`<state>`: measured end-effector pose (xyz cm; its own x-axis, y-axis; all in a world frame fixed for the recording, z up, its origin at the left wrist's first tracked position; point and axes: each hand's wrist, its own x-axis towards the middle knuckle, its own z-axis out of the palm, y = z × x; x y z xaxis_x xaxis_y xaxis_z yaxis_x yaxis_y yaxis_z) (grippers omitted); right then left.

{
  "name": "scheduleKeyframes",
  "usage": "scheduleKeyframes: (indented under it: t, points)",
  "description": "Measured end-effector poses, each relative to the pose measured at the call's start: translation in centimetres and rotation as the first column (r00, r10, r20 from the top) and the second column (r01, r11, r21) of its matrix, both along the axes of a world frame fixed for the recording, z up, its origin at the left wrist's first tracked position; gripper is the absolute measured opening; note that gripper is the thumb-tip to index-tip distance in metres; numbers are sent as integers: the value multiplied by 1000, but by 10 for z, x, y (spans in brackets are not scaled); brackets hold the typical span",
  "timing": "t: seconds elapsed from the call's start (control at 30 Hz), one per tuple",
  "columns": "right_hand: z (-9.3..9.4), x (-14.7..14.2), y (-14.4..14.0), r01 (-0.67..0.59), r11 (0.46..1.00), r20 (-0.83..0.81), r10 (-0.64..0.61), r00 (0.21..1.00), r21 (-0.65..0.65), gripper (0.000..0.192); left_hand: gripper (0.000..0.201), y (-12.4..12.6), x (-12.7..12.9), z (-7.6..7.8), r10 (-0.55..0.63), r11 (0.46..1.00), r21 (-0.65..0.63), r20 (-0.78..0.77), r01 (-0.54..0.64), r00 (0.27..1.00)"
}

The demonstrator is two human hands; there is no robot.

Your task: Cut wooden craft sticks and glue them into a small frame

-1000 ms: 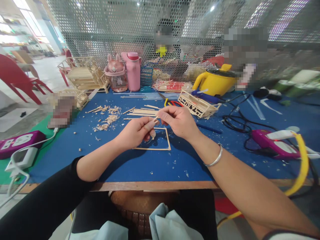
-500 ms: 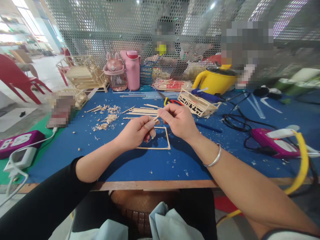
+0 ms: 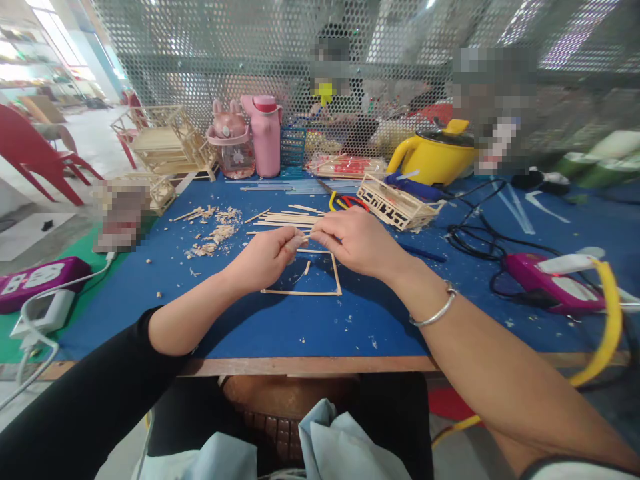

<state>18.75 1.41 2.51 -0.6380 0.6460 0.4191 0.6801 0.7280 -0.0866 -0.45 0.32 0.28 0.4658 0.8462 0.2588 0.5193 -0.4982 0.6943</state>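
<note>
My left hand (image 3: 263, 260) is closed, its thumb and fingers pinching one end of a short wooden stick (image 3: 306, 238). Close beside it, my right hand (image 3: 355, 240) pinches the other end, so only a little of the stick shows between the fingertips. Below both hands a rectangular frame of thin wooden sticks (image 3: 300, 293) lies flat on the blue mat; my left hand hides its left part. Inside that frame lies a short stick piece (image 3: 307, 268). Several longer wooden sticks (image 3: 285, 219) lie side by side just beyond my hands.
Broken stick bits (image 3: 220, 233) are scattered at left. Pliers with red and yellow handles (image 3: 345, 201), a small wooden lattice model (image 3: 400, 205) and a yellow pot (image 3: 437, 157) stand behind. Black cables (image 3: 470, 233) and a purple power strip (image 3: 555, 283) lie at right; a pink bottle (image 3: 267, 137) at back.
Both hands have tilted and drawn slightly left, with the right hand's back now turned up over the stick. A short stick piece now shows inside the frame where fingers were before.
</note>
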Motion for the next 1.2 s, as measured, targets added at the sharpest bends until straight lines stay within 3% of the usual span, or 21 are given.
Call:
scheduleKeyframes:
  t: [0.1, 0.3, 0.57, 0.77, 0.83, 0.9, 1.03, 1.13, 1.2]
  points:
    - [-3, -4, 0, 128, 987, 103, -138, 985, 99, 37, 31, 2, 0, -1, 70, 990, 128, -148, -51, 987]
    - [-13, -10, 2, 143, 981, 123, -159, 980, 133, 41, 31, 2, 2, -4, 164, 948, 308, -276, -75, 947]
    - [-22, -21, -3, 225, 970, 92, -233, 968, 94, 34, 31, 4, 7, -13, 224, 939, 326, -341, -109, 913]
    - [-17, -33, -2, 320, 939, -3, -322, 947, 127, 31, 32, 4, 13, -6, 312, 921, 299, -180, -250, 933]
    - [-14, -30, 0, 294, 950, -30, -293, 956, 101, 32, 34, 5, 10, -3, 279, 941, 228, -107, -249, 954]
    - [-10, -24, 1, 187, 982, -47, -185, 982, 30, 33, 35, 6, 5, -1, 216, 967, 157, -69, -203, 974]
    - [-1, -7, 4, -45, 996, -46, 41, 998, -82, 38, 35, 6, -6, 4, 55, 992, 121, -123, -40, 991]
    - [3, 3, 4, -123, 966, -60, 112, 992, -227, 39, 31, 5, -11, 9, -103, 992, 62, -157, 114, 982]
    - [3, 6, 4, -186, 899, -123, 149, 981, -397, 38, 29, 4, -12, 11, -204, 978, 4, -127, 206, 971]
